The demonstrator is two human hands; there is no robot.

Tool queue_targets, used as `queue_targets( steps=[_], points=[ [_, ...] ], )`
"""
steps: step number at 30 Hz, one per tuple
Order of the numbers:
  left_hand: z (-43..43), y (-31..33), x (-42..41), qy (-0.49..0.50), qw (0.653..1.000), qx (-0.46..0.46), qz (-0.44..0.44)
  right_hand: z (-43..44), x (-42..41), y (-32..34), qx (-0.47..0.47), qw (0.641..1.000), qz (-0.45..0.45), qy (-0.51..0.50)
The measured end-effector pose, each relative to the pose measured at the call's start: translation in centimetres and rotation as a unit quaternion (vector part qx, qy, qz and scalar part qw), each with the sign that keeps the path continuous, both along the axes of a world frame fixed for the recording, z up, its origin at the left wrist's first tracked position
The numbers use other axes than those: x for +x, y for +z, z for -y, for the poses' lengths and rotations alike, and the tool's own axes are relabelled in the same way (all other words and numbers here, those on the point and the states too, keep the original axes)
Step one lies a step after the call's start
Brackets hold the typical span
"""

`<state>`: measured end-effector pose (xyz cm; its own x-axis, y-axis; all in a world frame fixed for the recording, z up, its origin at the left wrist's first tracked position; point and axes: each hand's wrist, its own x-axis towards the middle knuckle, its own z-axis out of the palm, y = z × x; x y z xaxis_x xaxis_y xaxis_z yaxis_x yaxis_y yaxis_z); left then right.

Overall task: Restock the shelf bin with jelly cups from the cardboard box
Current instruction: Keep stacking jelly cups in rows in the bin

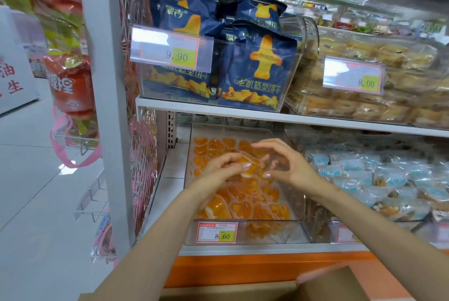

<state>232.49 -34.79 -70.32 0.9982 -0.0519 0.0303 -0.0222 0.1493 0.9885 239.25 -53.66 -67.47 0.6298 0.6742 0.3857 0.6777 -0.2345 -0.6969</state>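
Note:
A clear plastic shelf bin [189,174] on the lower shelf holds several orange jelly cups [245,208] and carries a price tag reading 8.60. Above the bin, my left hand [216,174] pinches one orange jelly cup [251,165] and holds it tilted. My right hand [289,164] hovers beside that cup with curved fingers close to its rim; whether they touch it I cannot tell. The cardboard box [315,286] shows at the bottom edge, its inside hidden from view.
Above is a shelf board [243,112] with a bin of dark blue biscuit bags [257,67] and a bin of pastries [364,86]. Right of the jelly bin lie pale blue snack packs [364,179]. A grey upright post [107,106] and hanging red bags stand left.

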Motion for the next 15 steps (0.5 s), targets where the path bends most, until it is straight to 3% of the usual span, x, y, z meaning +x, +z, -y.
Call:
queue_targets(
  steps=[3, 7, 15],
  points=[
    [0.3, 0.3, -0.1, -0.068, 0.989, -0.121, -0.046, -0.1, -0.2, 0.4, -0.034, 0.999, -0.021, 0.033],
    [0.8, 0.6, 0.1, -0.036, 0.974, -0.184, -0.124, -0.3, -0.7, 0.8, -0.085, 0.995, 0.006, 0.05],
    [1.1, 1.1, 0.2, -0.046, 0.981, -0.119, -0.144, -0.8, -1.1, 1.6, -0.111, 0.99, 0.083, 0.006]
  ],
)
